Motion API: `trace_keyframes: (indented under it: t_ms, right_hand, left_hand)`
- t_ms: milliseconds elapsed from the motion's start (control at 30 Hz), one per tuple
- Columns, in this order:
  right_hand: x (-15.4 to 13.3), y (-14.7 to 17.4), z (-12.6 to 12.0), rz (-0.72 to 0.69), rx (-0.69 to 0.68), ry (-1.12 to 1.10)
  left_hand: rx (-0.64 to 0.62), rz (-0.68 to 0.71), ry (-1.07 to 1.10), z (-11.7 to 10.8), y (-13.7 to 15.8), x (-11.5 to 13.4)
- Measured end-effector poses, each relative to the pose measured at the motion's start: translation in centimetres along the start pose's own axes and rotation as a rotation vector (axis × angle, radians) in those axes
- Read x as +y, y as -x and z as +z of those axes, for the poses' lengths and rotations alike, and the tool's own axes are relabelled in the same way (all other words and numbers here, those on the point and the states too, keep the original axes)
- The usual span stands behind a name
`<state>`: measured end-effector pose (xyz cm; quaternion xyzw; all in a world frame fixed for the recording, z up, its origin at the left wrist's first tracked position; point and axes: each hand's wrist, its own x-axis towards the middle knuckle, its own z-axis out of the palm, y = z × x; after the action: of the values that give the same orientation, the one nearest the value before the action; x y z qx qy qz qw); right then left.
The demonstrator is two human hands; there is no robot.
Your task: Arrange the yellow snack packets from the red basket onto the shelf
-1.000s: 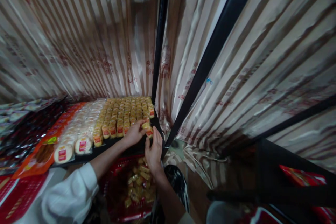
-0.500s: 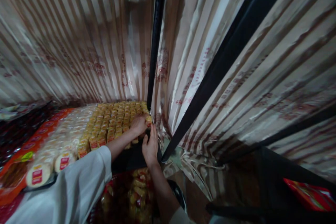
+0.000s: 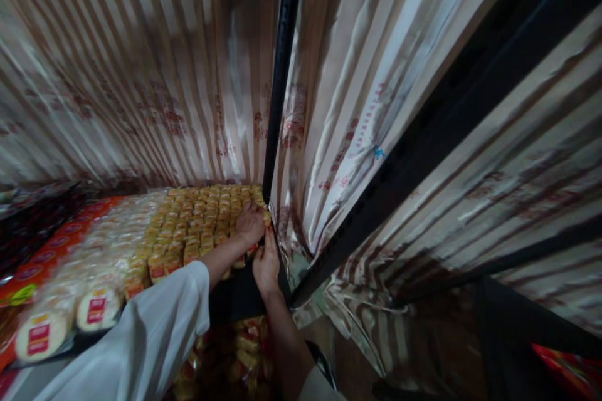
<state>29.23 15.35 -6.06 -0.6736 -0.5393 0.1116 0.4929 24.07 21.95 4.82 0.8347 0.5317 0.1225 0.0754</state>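
Observation:
Rows of small yellow-wrapped snack packets stand packed together on a dark shelf. At their right end, by the upright post, my left hand is closed around a yellow-wrapped snack packet. Just below it, my right hand is held upright with its fingers stretched out, the tips touching or close to that packet's lower end. Part of the left fingers is hidden behind the hand's own back.
A thin black post rises behind the hands, and a thick black beam slants at right. Striped curtains hang behind. Left of the packets lie round white packaged cakes and an orange package. More yellow packets sit below.
My left hand has pushed the packet slightly down against the row's end. My right hand has shifted a little left and closer to the row. The view has moved slightly.

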Motion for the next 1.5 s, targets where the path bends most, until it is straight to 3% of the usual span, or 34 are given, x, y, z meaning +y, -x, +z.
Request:
trace_keyframes:
  t_ms: [200, 467, 633, 767, 933, 1067, 1233, 1367, 1500]
  right_hand:
    - [0.9, 0.1, -0.1, -0.051, 0.034, 0.016]
    - [0.6, 0.4, -0.2, -0.036, -0.021, 0.094]
    - [1.4, 0.4, 0.0, -0.014, 0.028, 0.102]
    - [2.3, 0.2, 0.4, -0.063, 0.071, 0.027]
    - [0.9, 1.3, -0.9, -0.118, 0.057, -0.033]
    - [-1.8, 5.3, -3.2, -0.110, 0.033, -0.056]
    - [-3.9, 14.1, -4.2, -0.048, -0.141, -0.157]
    - [-3.2, 20.9, -2.6, 0.051, -0.462, -0.121]
    - [-1.2, 24.2, -0.7, 0.155, -0.845, 0.148]
  left_hand:
    - [0.006, 0.065, 0.004, 0.5, 0.2, -0.2]
    - [-0.007, 0.056, -0.014, 1.0, 0.1, -0.5]
    - [0.067, 0.099, 0.061, 0.9, 1.0, -0.6]
    - [0.256, 0.170, 0.172, 0.6, 4.1, -0.8]
    - [0.349, 0.227, 0.424, 1.5, 12.4, -1.3]
    - [0.263, 0.139, 0.578, 4.1, 21.2, -2.2]
    - [-0.019, -0.157, 0.674, 7.5, 30.2, -3.6]
    - [-0.303, -0.423, 0.577, 9.7, 33.3, -5.3]
    - [-0.518, -0.662, 0.499, 11.6, 34.2, -7.4]
